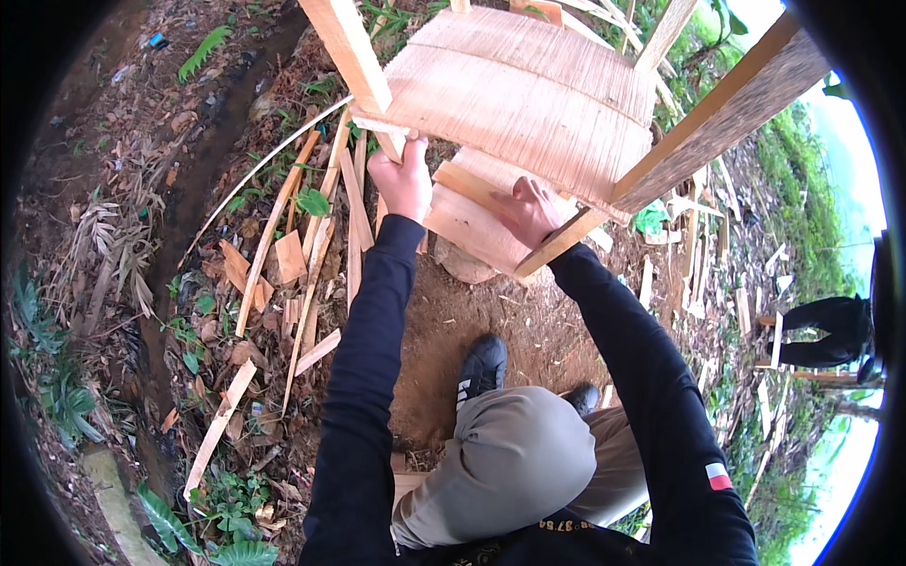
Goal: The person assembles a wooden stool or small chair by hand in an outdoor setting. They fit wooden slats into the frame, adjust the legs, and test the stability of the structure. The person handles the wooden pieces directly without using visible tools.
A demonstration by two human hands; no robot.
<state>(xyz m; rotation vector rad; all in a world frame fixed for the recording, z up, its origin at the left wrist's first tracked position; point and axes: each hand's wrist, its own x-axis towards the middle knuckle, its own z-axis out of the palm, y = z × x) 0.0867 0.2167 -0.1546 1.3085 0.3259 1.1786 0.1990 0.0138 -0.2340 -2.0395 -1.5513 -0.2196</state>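
A wooden frame of pale boards and square posts stands before me, its upper panel (519, 85) made of planks with a visible seam. My left hand (404, 181) is closed round the lower end of the left near post (349, 52), just under the panel's corner. Beneath the panel, my right hand (530, 215) has its fingers bent over a narrow wooden slat (470, 187), beside the right near post (722, 113). That slat lies across a lower board (477, 229). The upper panel hides part of this lower area.
A stone or stump (464, 266) sits under the lower board. Long wood offcuts (278, 231) litter the ground at left, with more scraps (694, 250) at right. A dark trench (203, 141) runs along the far left. Another person's dark-clothed legs (821, 335) show at right.
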